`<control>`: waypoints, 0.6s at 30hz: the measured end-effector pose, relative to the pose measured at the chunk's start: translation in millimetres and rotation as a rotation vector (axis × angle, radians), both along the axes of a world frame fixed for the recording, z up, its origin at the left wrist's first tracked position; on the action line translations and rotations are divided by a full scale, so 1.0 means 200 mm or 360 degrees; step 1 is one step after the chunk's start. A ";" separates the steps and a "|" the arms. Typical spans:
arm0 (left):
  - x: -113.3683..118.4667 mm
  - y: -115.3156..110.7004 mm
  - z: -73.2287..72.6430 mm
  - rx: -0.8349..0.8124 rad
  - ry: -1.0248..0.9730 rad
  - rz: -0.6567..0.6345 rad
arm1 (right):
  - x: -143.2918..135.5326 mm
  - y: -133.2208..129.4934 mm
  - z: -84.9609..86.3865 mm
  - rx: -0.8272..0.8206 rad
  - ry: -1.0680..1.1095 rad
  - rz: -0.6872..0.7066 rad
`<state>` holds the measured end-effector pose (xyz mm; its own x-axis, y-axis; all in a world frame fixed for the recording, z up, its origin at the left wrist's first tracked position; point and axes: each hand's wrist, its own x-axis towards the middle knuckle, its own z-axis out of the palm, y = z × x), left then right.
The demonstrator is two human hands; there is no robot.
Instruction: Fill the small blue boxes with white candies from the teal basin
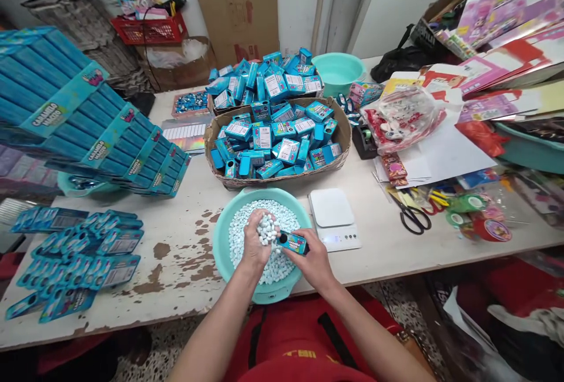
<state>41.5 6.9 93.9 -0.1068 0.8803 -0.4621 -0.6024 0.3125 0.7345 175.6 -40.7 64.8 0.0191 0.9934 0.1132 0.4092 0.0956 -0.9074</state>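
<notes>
Over a turquoise basin (220, 241) full of small pale candies (275, 267), my left hand (257, 241) is cupped around a heap of white candies (267, 229). My right hand (312, 257) grips a small blue box (293, 243) between thumb and fingers. The box lies tilted on its side, with its dark round opening facing the candies in my left hand. Right of the basin stands a white scale (332, 210) with a lit display.
Behind the basin, a cardboard tray (282, 181) holds many blue boxes. Open blue boxes (88, 253) cover the left of the table (176, 288), below tall stacked blue cartons (88, 111). Black scissors (412, 217), tape rolls and packaging lie on the right.
</notes>
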 end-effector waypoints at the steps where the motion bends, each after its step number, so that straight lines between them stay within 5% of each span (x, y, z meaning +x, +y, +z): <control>1: 0.01 0.00 0.01 0.0078 0.0017 0.0042 | -0.02 0.01 0.00 0.0019 -0.0024 0.0010; 18: 0.06 0.05 -0.08 0.0210 0.0360 0.0178 | -0.08 0.08 -0.03 -0.0026 -0.0332 0.0051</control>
<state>54.3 17.0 78.8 -0.2940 0.9083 -0.2977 -0.4440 0.1460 0.8840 159.8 -24.3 58.4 -0.0347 0.9949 0.0951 0.5852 0.0974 -0.8051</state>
